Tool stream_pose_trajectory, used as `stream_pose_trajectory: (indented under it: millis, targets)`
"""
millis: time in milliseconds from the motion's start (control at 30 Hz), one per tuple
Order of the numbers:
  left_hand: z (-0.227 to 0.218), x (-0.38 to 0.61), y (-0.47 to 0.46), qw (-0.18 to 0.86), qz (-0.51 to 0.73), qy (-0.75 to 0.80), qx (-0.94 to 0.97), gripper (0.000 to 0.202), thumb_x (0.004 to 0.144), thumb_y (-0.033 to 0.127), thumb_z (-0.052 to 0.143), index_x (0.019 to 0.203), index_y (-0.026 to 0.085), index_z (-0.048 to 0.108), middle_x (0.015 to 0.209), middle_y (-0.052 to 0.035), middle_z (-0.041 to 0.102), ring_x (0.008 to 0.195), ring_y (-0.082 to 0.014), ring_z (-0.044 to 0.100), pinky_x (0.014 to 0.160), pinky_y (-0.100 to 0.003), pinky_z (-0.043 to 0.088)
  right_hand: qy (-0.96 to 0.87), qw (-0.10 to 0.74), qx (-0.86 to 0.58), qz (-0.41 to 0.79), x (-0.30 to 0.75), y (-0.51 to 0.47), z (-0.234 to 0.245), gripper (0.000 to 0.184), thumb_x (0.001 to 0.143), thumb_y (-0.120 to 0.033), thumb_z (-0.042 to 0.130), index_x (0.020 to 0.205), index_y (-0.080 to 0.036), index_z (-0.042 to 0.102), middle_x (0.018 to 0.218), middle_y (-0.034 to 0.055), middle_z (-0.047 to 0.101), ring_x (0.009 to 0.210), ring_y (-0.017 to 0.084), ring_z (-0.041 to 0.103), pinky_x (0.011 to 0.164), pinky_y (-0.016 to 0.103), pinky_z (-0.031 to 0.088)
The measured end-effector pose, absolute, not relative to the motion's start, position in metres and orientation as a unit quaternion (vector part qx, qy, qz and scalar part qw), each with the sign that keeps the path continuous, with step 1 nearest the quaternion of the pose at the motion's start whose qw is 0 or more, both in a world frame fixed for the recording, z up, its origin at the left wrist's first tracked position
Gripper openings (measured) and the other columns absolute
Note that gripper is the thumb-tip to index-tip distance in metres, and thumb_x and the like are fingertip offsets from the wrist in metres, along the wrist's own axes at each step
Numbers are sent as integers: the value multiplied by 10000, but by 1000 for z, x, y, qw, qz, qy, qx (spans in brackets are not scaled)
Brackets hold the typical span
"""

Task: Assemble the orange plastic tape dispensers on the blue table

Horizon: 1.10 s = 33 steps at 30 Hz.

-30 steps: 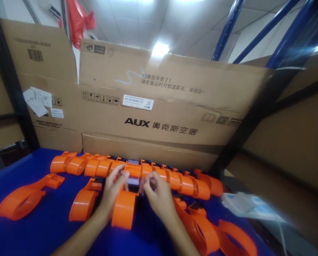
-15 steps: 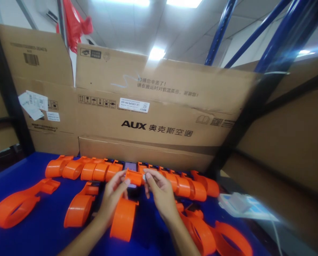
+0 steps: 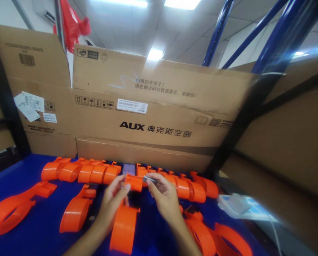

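Both my hands meet over an orange plastic tape dispenser (image 3: 123, 225) that stands on the blue table (image 3: 41, 231). My left hand (image 3: 112, 199) pinches the dispenser's upper orange end near its front. My right hand (image 3: 163, 197) pinches a small grey metal piece (image 3: 149, 179) against that same end. The dispenser's round body lies toward me, between my forearms.
A row of several orange dispensers (image 3: 95, 172) lines the back of the table, with a dark phone (image 3: 128, 168) among them. More dispensers lie at left (image 3: 12, 209) and right (image 3: 217, 238). Cardboard boxes (image 3: 153, 117) wall the back; a white packet (image 3: 241, 206) sits at right.
My hands have lifted the dispenser's upper end slightly. My right hand now holds the grey metal piece at its tip. The camera has tilted up a little.
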<state>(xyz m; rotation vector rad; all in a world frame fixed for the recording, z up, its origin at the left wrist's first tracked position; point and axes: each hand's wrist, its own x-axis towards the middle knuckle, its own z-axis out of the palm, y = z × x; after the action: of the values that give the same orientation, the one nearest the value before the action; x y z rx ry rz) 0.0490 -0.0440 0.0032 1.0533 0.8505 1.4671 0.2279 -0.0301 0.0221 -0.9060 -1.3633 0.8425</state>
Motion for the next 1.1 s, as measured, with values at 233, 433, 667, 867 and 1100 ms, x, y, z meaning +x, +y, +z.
stream_pose_trajectory:
  millis: [233, 433, 667, 867, 1100]
  targets:
    - [-2, 49, -39, 552, 610, 352, 447, 564, 753, 497, 772, 1191, 161, 657, 664, 18, 605, 487, -100, 502, 461, -207, 411, -597, 614, -391, 337, 227, -31, 27, 251, 824, -409, 755, 993, -223, 755, 949, 75, 732, 764, 193, 659, 586, 265, 505]
    - [-5, 50, -38, 546, 605, 355, 457, 511, 766, 472, 772, 1166, 173, 663, 661, 34, 579, 502, -95, 503, 465, -197, 398, -595, 616, -390, 339, 223, -30, 21, 256, 832, -403, 746, 1006, -214, 751, 925, 77, 751, 813, 217, 688, 672, 304, 546]
    - [-5, 50, -39, 547, 606, 357, 454, 515, 746, 462, 792, 1147, 161, 674, 708, 4, 632, 547, -112, 513, 520, -222, 426, -588, 625, -394, 329, 213, -34, 16, 302, 895, -401, 672, 1140, -227, 704, 1132, 97, 730, 934, 249, 698, 811, 369, 568]
    - [-5, 48, -39, 540, 611, 348, 463, 486, 791, 434, 765, 1171, 155, 644, 828, -44, 705, 594, -124, 541, 552, -228, 434, -614, 609, -367, 342, 213, -37, 15, 516, 938, -378, 614, 1428, -298, 474, 1466, 111, 530, 946, 227, 667, 767, 361, 576]
    - [-3, 46, -37, 548, 617, 344, 449, 480, 778, 436, 776, 1157, 162, 668, 864, -48, 719, 535, -96, 516, 499, -209, 403, -639, 580, -344, 371, 212, -41, 15, 513, 975, -365, 551, 1469, -329, 415, 1557, 92, 415, 899, 198, 640, 807, 378, 570]
